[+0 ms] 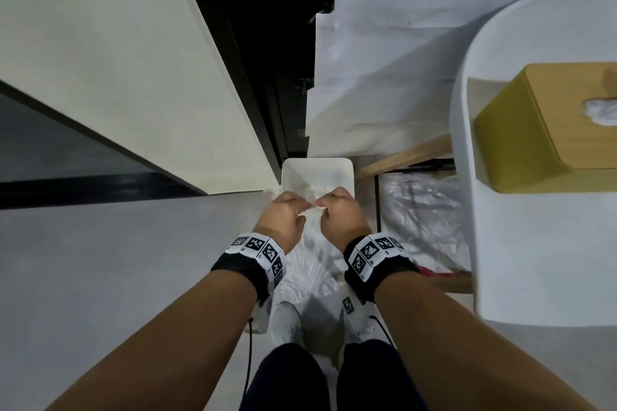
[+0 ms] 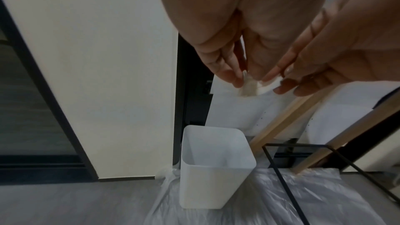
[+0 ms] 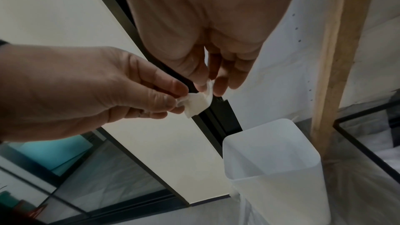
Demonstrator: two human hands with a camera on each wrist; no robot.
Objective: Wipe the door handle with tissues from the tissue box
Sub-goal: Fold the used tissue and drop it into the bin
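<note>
The head camera looks steeply down from above, past both forearms, onto the white bin [image 1: 316,173] standing on the floor by the door. The left wrist camera looks along the left hand [image 2: 218,40] from very near, with the bin below it. The right wrist camera looks likewise past the right hand [image 3: 205,32]; all three views share bin and both hands.

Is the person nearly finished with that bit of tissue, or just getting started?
Probably near the end. Both the left hand and right hand pinch a small crumpled tissue above the white bin, as if to drop it. The yellow tissue box sits aside on the chair. No door handle is in view, so wiping can't be confirmed.
</note>
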